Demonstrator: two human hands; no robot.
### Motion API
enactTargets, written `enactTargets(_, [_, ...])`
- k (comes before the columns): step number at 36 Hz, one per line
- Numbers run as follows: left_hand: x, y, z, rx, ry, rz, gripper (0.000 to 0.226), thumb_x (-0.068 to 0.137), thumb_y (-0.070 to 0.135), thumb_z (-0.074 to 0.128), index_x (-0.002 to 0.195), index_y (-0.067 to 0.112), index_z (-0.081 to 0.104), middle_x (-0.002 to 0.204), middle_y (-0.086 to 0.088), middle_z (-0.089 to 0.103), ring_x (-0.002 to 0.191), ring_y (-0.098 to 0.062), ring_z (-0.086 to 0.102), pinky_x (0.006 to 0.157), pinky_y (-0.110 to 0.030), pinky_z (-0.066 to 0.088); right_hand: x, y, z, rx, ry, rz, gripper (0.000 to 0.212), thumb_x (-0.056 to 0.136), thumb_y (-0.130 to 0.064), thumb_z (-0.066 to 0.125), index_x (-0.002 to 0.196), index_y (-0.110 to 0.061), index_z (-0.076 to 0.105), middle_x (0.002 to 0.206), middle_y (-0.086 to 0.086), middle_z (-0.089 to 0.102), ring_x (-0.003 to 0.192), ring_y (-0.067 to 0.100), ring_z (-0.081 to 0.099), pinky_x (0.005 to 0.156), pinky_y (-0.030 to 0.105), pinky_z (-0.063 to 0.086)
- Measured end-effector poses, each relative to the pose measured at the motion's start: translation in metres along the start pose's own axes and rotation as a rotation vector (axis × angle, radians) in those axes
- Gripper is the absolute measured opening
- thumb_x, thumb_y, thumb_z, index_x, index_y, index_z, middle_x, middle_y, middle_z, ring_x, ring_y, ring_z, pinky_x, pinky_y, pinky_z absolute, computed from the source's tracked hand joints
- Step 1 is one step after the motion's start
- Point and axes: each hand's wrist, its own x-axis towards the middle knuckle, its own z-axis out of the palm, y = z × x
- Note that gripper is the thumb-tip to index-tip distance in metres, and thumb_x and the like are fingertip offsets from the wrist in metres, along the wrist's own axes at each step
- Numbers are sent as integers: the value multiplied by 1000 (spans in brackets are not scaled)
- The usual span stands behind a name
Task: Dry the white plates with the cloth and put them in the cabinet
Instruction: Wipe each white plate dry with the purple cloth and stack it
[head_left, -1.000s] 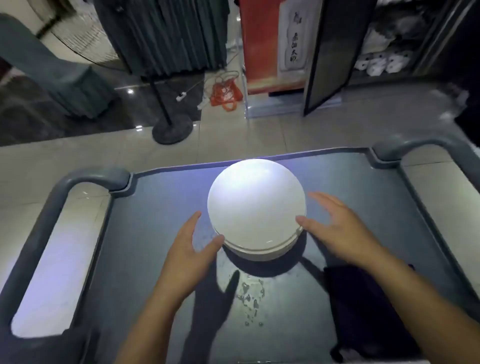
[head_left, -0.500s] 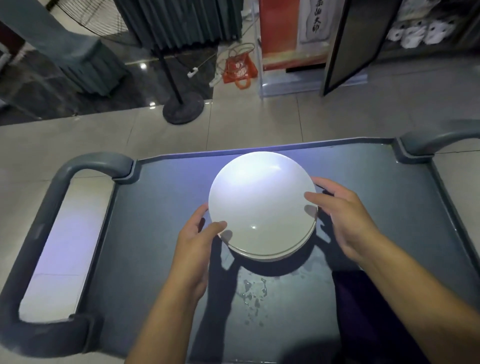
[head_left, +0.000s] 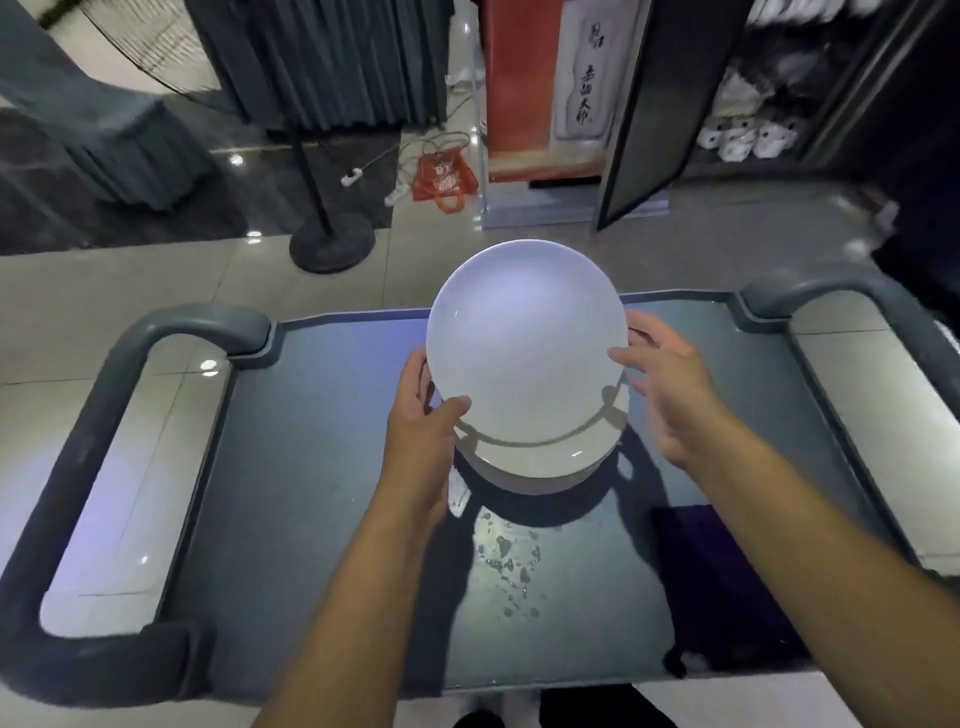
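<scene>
A white plate (head_left: 524, 343) is raised and tilted above a stack of white plates (head_left: 540, 467) on the dark cart top (head_left: 311, 467). My left hand (head_left: 421, 415) grips its left rim, thumb on top and fingers underneath. On the opposite rim, my right hand (head_left: 670, 384) pinches the plate with the thumb in front and fingers behind. A dark purple cloth (head_left: 727, 587) lies on the cart under my right forearm. The cabinet (head_left: 743, 140) stands at the back right with its dark door (head_left: 644, 114) open and white dishes on a shelf.
Water drops (head_left: 509, 566) lie on the cart just in front of the stack. Grey handles (head_left: 104, 395) frame both ends of the cart. On the floor beyond are a stand's round base (head_left: 332, 244), an orange bag (head_left: 444, 179) and draped chairs.
Both hands closed in on the top plate's rim, took hold of it and lifted it off the stack, tilting its far edge up.
</scene>
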Motion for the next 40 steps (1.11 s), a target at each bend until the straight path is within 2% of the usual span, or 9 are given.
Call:
enactTargets(3, [-1,11,-3,19,-18,77,60,97,-5,53,139,38,49,137,18,57,131,-11,51,93,-22,50,-10,-7,4,51,-7,-10,36,98,-1,48,122,-25,60,111,-14,71,102,7,64,85,27,49])
enactTargets(5, [-5,21,-5,-3,-49,110,63,97,-4,54,134,46,48,133,27,55,127,-9,54,90,-24,53,-16,-8,4,84,-9,-11,38,98,-3,49,126,-26,60,119,-13,70,112,12,63,95,39,48])
enactTargets(10, [-20,35,-11,-41,-153,163,67,97,2,61,125,61,48,117,38,63,110,3,64,81,-28,61,-32,-14,-9,105,-16,-33,35,98,-11,51,127,-25,64,122,-10,70,118,14,62,93,47,53])
enactTargets(14, [-37,35,-9,-83,-276,84,77,94,6,70,124,73,44,119,41,57,113,-2,59,77,-27,62,-47,-14,-31,146,4,108,36,96,-21,57,132,-18,63,136,0,60,123,22,58,96,57,52])
enactTargets(23, [-75,2,-5,-192,-420,-150,82,93,-9,58,147,50,43,102,25,73,103,-23,72,79,-42,64,-93,5,-75,46,30,275,34,95,-29,58,125,-17,69,133,1,63,119,28,61,81,44,60])
enactTargets(27, [-80,-15,-13,-250,-367,-276,80,90,-15,52,139,48,55,122,12,68,113,-32,65,67,-36,63,-111,21,-91,-23,47,276,32,96,-30,60,125,-19,69,129,2,66,117,28,64,91,47,59])
enactTargets(33, [-85,-27,-34,-260,-358,-321,84,90,-15,48,133,56,57,124,8,69,100,-30,70,61,-33,62,-122,71,-123,-711,258,201,43,93,-28,70,135,-24,61,130,-3,59,113,13,54,99,27,43])
enactTargets(37, [-84,-27,-45,-250,-353,-307,83,91,-16,47,133,55,58,131,7,65,98,-31,67,60,-31,62,-121,110,-150,-786,316,301,50,94,-17,66,141,-16,50,129,2,56,106,16,51,92,25,41])
enactTargets(40, [-83,-25,-49,-256,-329,-305,83,90,-17,47,134,53,58,126,10,66,99,-32,66,57,-28,60,-110,130,-164,-790,345,368,64,95,-18,64,152,-14,34,148,9,47,124,26,51,99,29,42])
